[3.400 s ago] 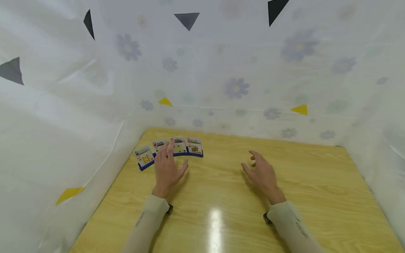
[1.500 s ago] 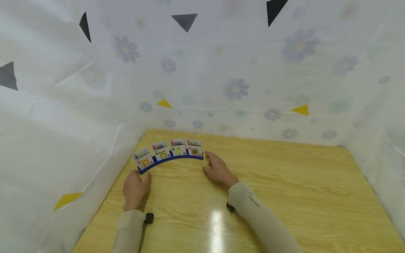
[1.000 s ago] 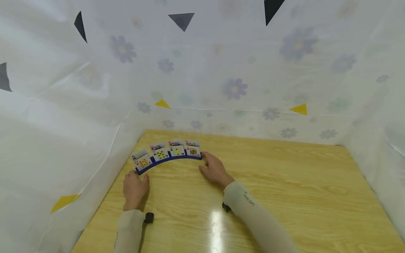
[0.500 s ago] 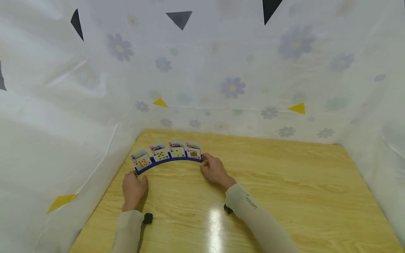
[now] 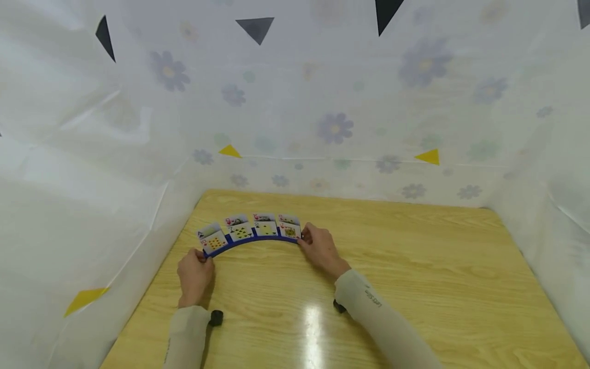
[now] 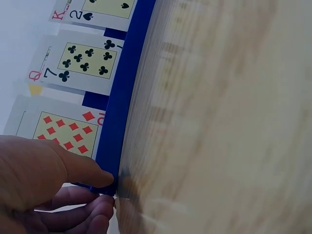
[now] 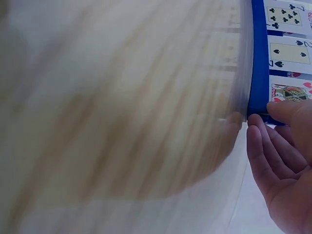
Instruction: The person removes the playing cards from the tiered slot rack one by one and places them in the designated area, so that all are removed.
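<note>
A curved blue card holder [image 5: 265, 238] stands near the table's far left, with playing cards upright in two rows. Its front row has a ten of diamonds [image 6: 68, 131], a seven of clubs [image 6: 87, 61], a two of spades [image 7: 290, 51] and a heart face card [image 7: 287, 91]. Behind these, a second row shows only its upper parts. My left hand [image 5: 194, 277] pinches the holder's left end, thumb on the front strip and fingers curled below. At the opposite end, my right hand [image 5: 321, 250] grips the holder between thumb and fingers.
The wood-grain table [image 5: 415, 287] extends to the right and toward me. White sheeting with a flower pattern [image 5: 335, 128] hangs behind it, and plain white sheeting [image 5: 69, 195] closes the left side. Yellow triangles [image 5: 87, 300] mark the sheeting.
My left hand went from over the cards to the holder's left end, my right hand leftward to its right end. Both now grip the holder, which has shifted slightly right and toward me.
</note>
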A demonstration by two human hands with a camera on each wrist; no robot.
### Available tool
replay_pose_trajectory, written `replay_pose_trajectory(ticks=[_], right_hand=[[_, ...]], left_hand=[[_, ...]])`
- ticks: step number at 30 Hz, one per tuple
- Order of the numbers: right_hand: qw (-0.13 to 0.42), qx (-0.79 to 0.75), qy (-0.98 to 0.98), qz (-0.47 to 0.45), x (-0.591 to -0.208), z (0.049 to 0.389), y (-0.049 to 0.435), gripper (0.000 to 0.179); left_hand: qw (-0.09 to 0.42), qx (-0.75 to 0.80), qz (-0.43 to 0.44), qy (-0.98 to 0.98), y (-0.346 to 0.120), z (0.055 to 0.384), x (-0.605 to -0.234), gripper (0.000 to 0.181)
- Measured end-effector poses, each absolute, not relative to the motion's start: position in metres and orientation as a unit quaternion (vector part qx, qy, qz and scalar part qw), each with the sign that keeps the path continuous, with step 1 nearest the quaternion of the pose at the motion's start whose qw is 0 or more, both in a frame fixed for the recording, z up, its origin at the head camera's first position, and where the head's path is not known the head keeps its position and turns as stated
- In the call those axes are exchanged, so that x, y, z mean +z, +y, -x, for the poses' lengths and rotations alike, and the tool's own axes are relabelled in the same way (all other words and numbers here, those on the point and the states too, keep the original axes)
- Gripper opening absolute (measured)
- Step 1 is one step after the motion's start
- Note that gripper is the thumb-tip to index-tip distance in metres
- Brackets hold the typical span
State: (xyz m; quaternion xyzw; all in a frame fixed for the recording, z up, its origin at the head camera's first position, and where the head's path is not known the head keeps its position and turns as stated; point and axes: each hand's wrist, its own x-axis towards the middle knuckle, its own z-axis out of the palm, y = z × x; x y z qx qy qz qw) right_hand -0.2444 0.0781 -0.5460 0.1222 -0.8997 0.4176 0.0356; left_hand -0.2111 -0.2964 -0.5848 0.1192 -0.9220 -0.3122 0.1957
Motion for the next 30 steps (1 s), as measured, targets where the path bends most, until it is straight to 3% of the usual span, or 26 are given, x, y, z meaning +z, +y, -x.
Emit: replay_pose_trajectory(ticks=[11, 30], right_hand=[[0.032, 0.410, -0.905, -0.113, -0.541, 0.232, 0.101, 0.012], [0.036, 0.403, -0.913, -0.061, -0.538, 0.217, 0.162, 0.012]], left_hand=[[0.135, -0.323, -0.130, -0.928, -0.255, 0.193, -0.540, 0.010], [0.096, -0.342, -0.063, -0.933, -0.203, 0.218, -0.537, 0.008]])
